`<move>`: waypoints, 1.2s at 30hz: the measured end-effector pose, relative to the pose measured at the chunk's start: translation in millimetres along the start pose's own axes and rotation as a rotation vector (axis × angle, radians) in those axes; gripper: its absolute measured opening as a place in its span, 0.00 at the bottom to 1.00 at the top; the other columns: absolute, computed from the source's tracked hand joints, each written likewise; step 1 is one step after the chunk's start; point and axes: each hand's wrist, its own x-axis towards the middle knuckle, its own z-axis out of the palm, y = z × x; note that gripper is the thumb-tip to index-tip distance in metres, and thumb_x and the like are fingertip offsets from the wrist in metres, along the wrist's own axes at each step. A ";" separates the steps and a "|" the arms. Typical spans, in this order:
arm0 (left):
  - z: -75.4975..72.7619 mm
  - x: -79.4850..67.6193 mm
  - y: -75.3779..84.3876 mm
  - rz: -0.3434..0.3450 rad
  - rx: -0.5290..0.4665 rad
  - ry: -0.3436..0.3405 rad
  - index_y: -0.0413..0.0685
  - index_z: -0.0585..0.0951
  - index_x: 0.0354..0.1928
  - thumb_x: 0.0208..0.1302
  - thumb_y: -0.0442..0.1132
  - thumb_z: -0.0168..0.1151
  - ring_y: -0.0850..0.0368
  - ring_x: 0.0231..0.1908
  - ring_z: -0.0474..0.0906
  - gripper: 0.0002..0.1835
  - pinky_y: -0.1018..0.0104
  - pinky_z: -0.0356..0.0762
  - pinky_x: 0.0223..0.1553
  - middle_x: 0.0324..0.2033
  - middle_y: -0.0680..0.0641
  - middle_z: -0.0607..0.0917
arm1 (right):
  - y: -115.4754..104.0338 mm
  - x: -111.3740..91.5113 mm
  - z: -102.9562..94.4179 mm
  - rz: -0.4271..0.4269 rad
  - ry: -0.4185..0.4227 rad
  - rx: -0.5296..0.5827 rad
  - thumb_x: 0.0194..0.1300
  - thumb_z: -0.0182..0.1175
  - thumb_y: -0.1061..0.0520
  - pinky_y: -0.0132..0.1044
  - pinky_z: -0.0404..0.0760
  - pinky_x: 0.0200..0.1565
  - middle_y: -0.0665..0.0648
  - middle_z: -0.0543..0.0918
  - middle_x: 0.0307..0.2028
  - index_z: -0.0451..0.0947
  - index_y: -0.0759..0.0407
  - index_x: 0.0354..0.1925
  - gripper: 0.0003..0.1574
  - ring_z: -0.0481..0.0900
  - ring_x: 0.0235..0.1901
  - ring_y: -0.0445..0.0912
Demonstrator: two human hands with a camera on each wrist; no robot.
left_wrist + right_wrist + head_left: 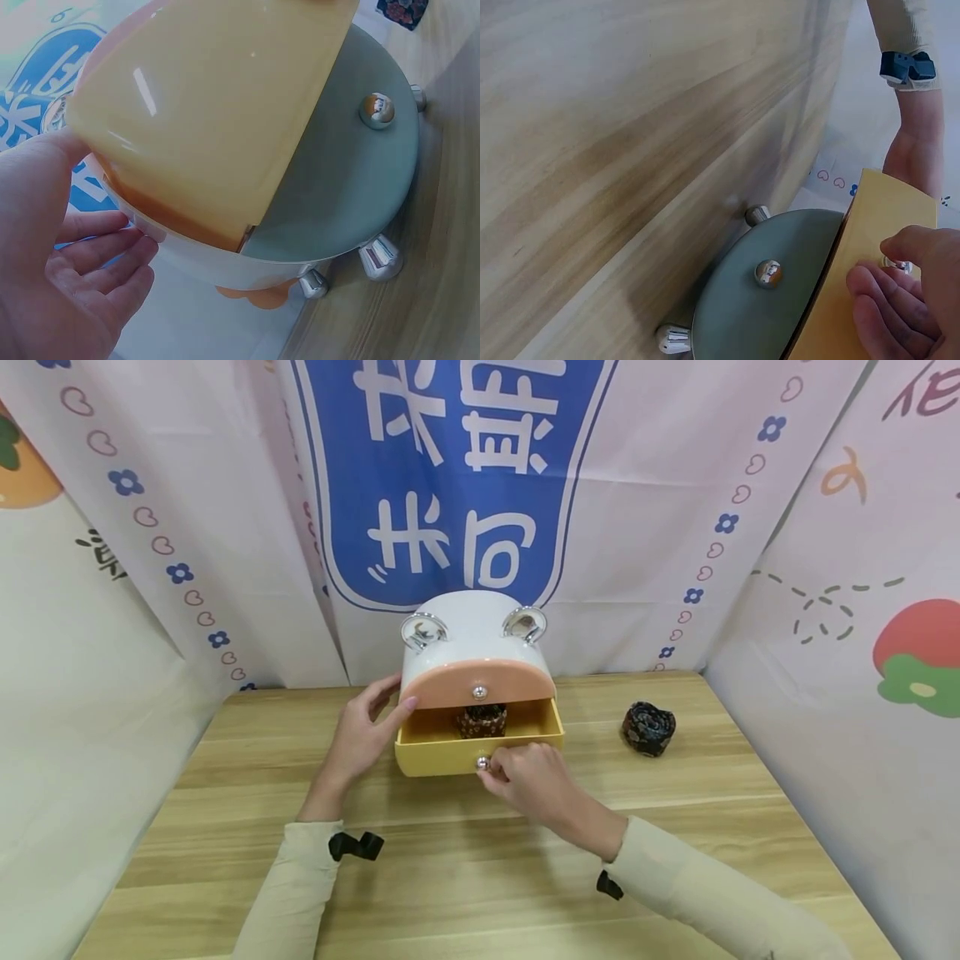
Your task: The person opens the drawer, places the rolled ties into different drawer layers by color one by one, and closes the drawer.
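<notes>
A small rounded drawer cabinet (472,631) stands against the back of the table, white on top with two shiny ears. Its yellow middle drawer (442,760) is pulled out, and inside lies a rolled dark patterned necktie (482,722). My right hand (536,781) pinches the silver knob (482,763) on that drawer's front. The left hand (358,735) rests against the cabinet's left side, thumb near the pink top drawer (450,683), its fingers spread along the white shell in the left wrist view. Below the yellow drawer, the grey-green bottom drawer (780,255) is closed.
A second rolled dark patterned necktie (648,728) lies on the wooden table (720,793) right of the cabinet. Printed cloth walls (615,568) enclose the table at the back and sides. Short silver feet (380,257) hold the cabinet off the tabletop.
</notes>
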 end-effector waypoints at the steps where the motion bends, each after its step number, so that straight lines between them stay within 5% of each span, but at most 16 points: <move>1: -0.1 -0.2 0.1 -0.001 0.001 -0.001 0.47 0.72 0.76 0.74 0.55 0.67 0.43 0.77 0.68 0.36 0.46 0.64 0.82 0.75 0.42 0.74 | 0.8 1.2 0.9 0.005 0.003 -0.002 0.64 0.75 0.54 0.20 0.74 0.19 0.46 0.88 0.22 0.87 0.55 0.26 0.12 0.74 0.16 0.33; 12: -0.7 0.3 -2.7 -0.011 0.002 -0.004 0.49 0.71 0.77 0.74 0.56 0.66 0.44 0.78 0.67 0.36 0.46 0.63 0.83 0.76 0.43 0.73 | 8.3 10.6 8.8 0.039 -0.011 0.004 0.66 0.73 0.55 0.14 0.63 0.17 0.48 0.90 0.24 0.87 0.57 0.27 0.11 0.66 0.14 0.30; 19: -0.4 0.6 -2.7 -0.014 0.000 -0.009 0.49 0.71 0.77 0.74 0.57 0.66 0.43 0.78 0.67 0.36 0.46 0.63 0.83 0.76 0.43 0.73 | 10.9 14.9 9.9 0.072 -0.018 -0.013 0.67 0.73 0.54 0.15 0.54 0.15 0.43 0.76 0.16 0.78 0.51 0.19 0.21 0.59 0.14 0.30; 36: -0.9 1.1 -4.2 -0.003 0.013 -0.006 0.49 0.72 0.76 0.74 0.56 0.66 0.44 0.77 0.68 0.35 0.46 0.65 0.82 0.75 0.43 0.74 | 17.7 26.7 15.8 0.097 0.001 -0.034 0.68 0.73 0.54 0.19 0.54 0.16 0.43 0.66 0.14 0.68 0.49 0.15 0.30 0.58 0.15 0.32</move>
